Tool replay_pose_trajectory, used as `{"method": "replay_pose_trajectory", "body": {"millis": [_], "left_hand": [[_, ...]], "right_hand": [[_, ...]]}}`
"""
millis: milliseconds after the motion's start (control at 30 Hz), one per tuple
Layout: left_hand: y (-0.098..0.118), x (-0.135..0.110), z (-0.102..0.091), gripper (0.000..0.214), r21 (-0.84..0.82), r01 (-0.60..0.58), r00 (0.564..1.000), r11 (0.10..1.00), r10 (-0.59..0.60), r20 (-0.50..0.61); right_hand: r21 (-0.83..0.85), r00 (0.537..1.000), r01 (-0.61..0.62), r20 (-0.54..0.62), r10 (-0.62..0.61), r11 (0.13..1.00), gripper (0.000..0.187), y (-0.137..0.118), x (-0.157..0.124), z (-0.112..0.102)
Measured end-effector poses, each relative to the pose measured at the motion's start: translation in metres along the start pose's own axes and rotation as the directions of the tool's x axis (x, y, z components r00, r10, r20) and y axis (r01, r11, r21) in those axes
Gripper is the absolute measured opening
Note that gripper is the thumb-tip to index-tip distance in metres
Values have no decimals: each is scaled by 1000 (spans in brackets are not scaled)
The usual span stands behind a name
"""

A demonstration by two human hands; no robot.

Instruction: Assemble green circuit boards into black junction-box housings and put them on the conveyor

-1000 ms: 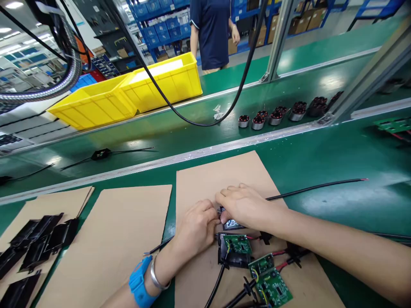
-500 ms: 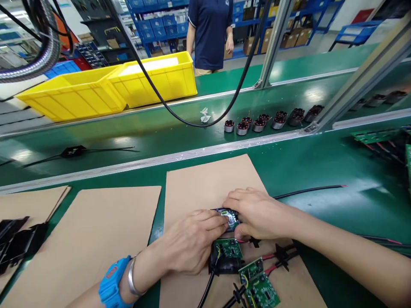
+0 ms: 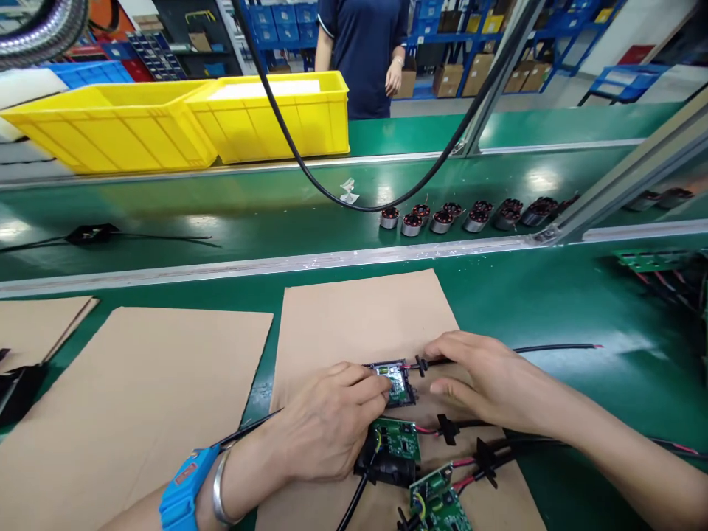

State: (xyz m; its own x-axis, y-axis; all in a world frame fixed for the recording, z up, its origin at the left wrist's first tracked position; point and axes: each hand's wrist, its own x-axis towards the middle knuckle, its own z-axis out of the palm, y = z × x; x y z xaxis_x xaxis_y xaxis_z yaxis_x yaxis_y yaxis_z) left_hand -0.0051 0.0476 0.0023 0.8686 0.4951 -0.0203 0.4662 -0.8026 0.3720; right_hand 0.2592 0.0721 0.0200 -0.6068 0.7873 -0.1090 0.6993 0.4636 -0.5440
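A green circuit board in a black frame (image 3: 399,391) lies on a cardboard sheet (image 3: 359,317). My left hand (image 3: 332,417) is closed at its left side, fingertips down on it, covering part of it. To its right, my right hand (image 3: 479,372) is open, thumb and fingers apart, beside a black cable clip (image 3: 421,366). The black cable (image 3: 553,346) from that board runs behind the right fingers. Just below sits a second green board (image 3: 399,439) on a black housing, with its own cable and clip. More green boards (image 3: 439,501) with red wires lie nearer to me.
Cardboard sheets (image 3: 166,369) lie to the left, with black parts (image 3: 22,391). Several metal motor parts (image 3: 442,220) stand in a row behind a metal rail (image 3: 332,259). Yellow bins (image 3: 276,125) stand farther back; a cable (image 3: 310,173) hangs in front. A person (image 3: 362,59) stands beyond.
My right hand has let go of the framed board and drawn back to the right, its fingers spreading. The board's clip and cable now show. My left hand stays on the board.
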Motion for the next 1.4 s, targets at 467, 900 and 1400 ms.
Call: {"method": "replay_pose_trajectory", "body": {"millis": [467,900,1400], "left_hand": [[1,1,5,24,123,-44,998,991,49,-37],[8,9,-9,30,125,-1,999,992,-6,53],[16,5,-15,62,-78,186,982,979,-188,-11]], "right_hand": [[-89,981,192,29,-190,977,29,-7,9,18],[-248,998,70,10,-70,966,16,-13,14,19],[-75,980,189,-53,-193,979,9,9,9,21]]}}
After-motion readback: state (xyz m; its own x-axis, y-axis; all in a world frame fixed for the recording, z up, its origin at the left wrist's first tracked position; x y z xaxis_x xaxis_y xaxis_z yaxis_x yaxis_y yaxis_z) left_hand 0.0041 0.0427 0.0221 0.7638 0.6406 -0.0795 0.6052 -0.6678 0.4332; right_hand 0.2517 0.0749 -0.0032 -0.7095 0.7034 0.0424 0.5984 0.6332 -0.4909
